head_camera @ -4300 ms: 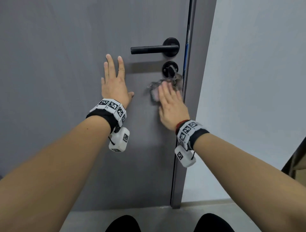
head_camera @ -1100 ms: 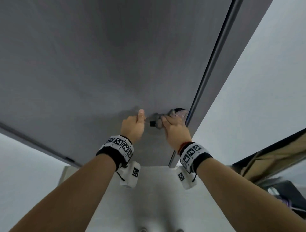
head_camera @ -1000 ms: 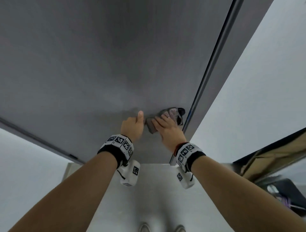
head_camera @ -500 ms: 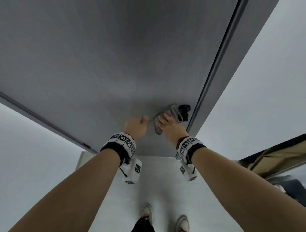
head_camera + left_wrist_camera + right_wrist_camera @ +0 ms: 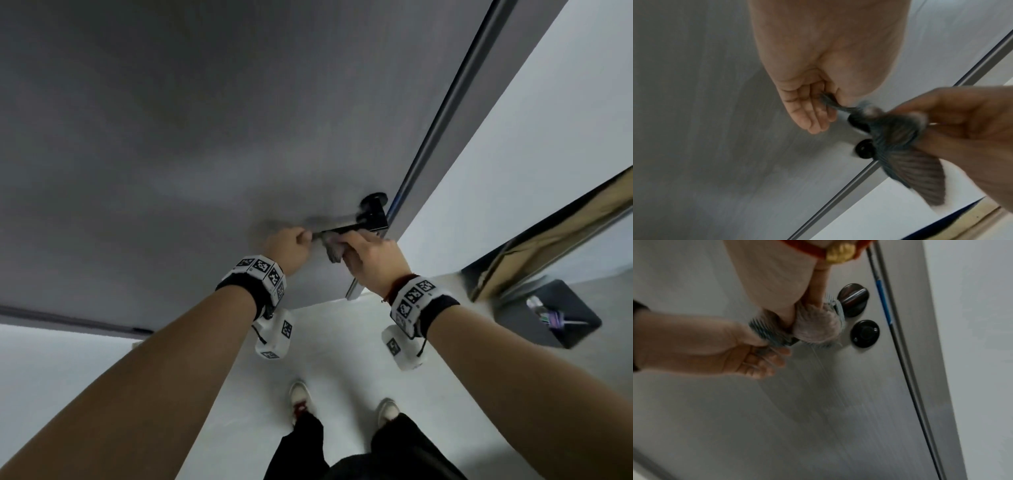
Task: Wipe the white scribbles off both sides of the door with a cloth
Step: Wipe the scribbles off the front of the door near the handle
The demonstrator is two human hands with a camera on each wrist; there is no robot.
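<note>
The grey door (image 5: 239, 137) fills the upper view, and I see no white scribbles on this face. Below its black lever handle (image 5: 363, 219), both hands hold the grey ribbed cloth (image 5: 334, 248). My left hand (image 5: 301, 238) pinches one twisted corner of the cloth (image 5: 838, 108) between thumb and curled fingers (image 5: 812, 113). My right hand (image 5: 359, 245) grips the bunched bulk of the cloth (image 5: 818, 326) with the thumb on top. The cloth (image 5: 900, 146) stretches between the hands, and a loose flap hangs down. It partly hides the round lock (image 5: 865, 333).
The door's metal edge (image 5: 445, 113) runs up at the right, beside a white wall (image 5: 513, 154). A dark bin (image 5: 548, 315) and a brown board (image 5: 548, 240) stand at the right. My shoes (image 5: 299, 394) are on the pale floor.
My left hand, flat on the door seconds ago, now pinches the cloth's corner. The right hand has gone from pressing the cloth on the door to gripping it. My view has tilted down.
</note>
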